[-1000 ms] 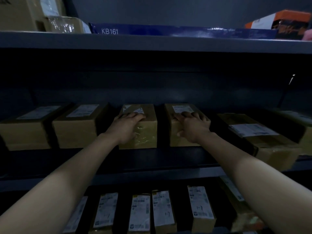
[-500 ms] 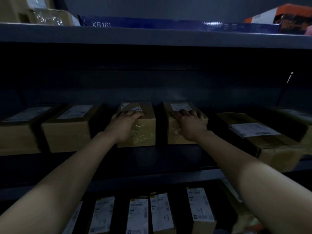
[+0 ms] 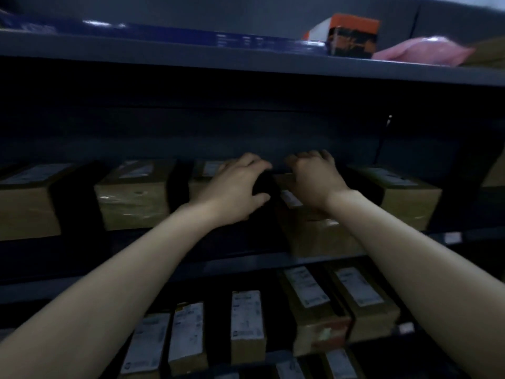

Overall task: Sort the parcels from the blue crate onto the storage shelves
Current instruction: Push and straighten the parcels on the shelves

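Both of my hands reach into the middle storage shelf, where a row of brown cardboard parcels with white labels stands. My left hand lies on the left cardboard parcel, fingers and thumb curled round its right side. My right hand grips the right cardboard parcel, fingers hooked over its far end. That parcel sticks out further toward the shelf front than its neighbours. A dark gap separates the two parcels. The blue crate is out of view.
More parcels flank them on the same shelf, one to the left and one to the right. The upper shelf carries an orange box and a pink bag. Several labelled parcels fill the shelf below.
The view has swung to the right. My hands went from lying flat on the parcel tops to curling round them, and the right parcel now sits nearer the shelf front.
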`<action>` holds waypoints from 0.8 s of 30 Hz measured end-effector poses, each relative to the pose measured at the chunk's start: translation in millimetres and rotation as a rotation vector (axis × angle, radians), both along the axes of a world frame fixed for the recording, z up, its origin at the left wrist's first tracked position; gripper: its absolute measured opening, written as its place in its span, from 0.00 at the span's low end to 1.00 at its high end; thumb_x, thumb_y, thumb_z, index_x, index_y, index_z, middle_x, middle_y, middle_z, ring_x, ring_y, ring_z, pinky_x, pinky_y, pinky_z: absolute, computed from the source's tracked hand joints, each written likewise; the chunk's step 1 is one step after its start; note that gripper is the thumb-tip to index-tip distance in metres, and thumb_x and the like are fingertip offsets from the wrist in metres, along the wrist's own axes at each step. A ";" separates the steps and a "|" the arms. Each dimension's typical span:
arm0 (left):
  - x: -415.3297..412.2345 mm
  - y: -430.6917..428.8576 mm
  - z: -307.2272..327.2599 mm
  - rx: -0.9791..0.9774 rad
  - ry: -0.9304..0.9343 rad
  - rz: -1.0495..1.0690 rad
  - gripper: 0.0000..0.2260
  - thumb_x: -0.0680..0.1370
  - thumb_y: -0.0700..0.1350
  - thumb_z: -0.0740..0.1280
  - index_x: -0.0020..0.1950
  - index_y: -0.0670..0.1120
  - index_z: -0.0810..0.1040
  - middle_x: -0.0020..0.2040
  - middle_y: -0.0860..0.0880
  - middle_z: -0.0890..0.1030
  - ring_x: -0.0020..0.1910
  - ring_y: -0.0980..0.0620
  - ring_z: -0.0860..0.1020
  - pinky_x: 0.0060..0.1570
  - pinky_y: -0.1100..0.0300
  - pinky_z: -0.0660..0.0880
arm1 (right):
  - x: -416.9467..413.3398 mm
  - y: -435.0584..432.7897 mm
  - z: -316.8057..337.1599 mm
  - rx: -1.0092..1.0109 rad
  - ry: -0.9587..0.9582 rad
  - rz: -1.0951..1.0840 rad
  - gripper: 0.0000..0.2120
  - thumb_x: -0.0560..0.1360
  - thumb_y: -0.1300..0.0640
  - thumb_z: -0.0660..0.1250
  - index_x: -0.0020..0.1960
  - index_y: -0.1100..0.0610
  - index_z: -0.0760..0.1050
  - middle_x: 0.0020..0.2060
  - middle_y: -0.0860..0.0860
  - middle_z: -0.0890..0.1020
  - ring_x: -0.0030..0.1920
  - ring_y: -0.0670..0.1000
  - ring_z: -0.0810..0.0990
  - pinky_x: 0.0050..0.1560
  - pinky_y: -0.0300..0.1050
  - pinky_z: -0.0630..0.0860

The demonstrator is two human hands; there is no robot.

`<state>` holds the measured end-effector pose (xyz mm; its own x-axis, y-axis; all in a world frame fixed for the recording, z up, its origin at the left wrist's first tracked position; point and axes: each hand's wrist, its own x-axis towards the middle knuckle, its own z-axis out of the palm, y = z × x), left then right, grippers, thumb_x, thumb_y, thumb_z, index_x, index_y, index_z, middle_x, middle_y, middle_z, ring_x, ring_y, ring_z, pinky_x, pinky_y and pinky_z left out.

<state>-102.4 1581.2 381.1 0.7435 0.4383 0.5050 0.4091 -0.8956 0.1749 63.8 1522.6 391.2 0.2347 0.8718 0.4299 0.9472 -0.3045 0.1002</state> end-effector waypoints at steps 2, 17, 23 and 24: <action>37.6 -26.5 -0.7 -0.057 0.091 -0.034 0.26 0.77 0.53 0.66 0.73 0.51 0.63 0.71 0.52 0.64 0.68 0.50 0.64 0.69 0.56 0.60 | 37.6 -31.6 5.1 -0.026 0.032 -0.073 0.21 0.80 0.52 0.59 0.72 0.53 0.65 0.68 0.56 0.71 0.69 0.58 0.65 0.73 0.56 0.53; 158.4 -62.1 -29.6 -0.151 0.481 0.165 0.36 0.73 0.51 0.71 0.76 0.55 0.57 0.76 0.50 0.61 0.73 0.48 0.61 0.70 0.51 0.62 | 219.2 -109.2 -37.7 -0.253 0.173 -0.092 0.34 0.78 0.46 0.63 0.78 0.44 0.49 0.77 0.50 0.56 0.75 0.60 0.53 0.73 0.60 0.51; 179.8 -39.2 -34.9 -0.175 0.453 0.166 0.36 0.73 0.50 0.71 0.77 0.55 0.56 0.77 0.51 0.60 0.74 0.49 0.60 0.71 0.52 0.59 | 235.1 -86.1 -45.8 -0.201 0.139 -0.056 0.35 0.77 0.45 0.64 0.78 0.41 0.49 0.77 0.49 0.57 0.75 0.58 0.54 0.72 0.64 0.47; 183.9 -34.6 -34.7 -0.173 0.454 0.164 0.36 0.73 0.50 0.71 0.77 0.55 0.56 0.77 0.51 0.59 0.74 0.49 0.59 0.72 0.52 0.59 | 237.8 -82.6 -45.8 -0.201 0.139 -0.059 0.35 0.77 0.45 0.64 0.78 0.41 0.49 0.77 0.49 0.57 0.75 0.58 0.54 0.72 0.64 0.47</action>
